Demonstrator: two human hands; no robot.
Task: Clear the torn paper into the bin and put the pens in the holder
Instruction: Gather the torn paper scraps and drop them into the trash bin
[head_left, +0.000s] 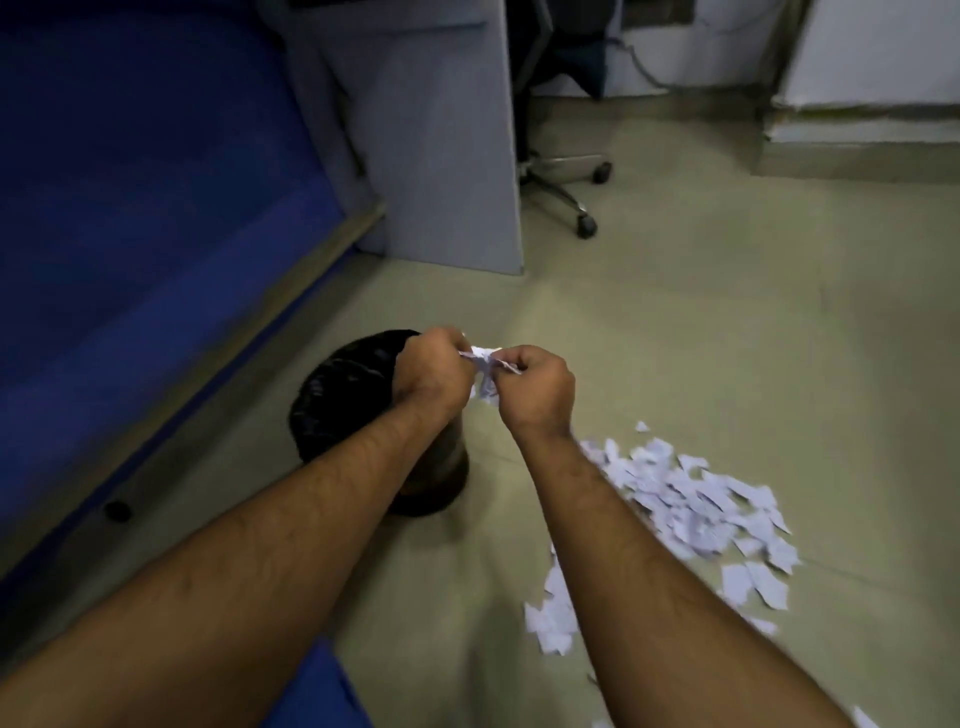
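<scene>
Beside bin (337, 395), paper scraps (696, 499) (floor)

Torn white paper scraps (696, 499) heaped loose on the floor, right of the bin (343, 400). Another small crumpled wad (485, 366) raised above floor level beside the bin's rim. Bin round, upright, lined with a glossy black bag.

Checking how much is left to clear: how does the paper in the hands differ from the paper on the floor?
The held paper is one small crumpled bunch pinched between left hand and right hand beside the bin; the floor pile is far larger, flat and scattered. Both are white torn scraps.
</scene>
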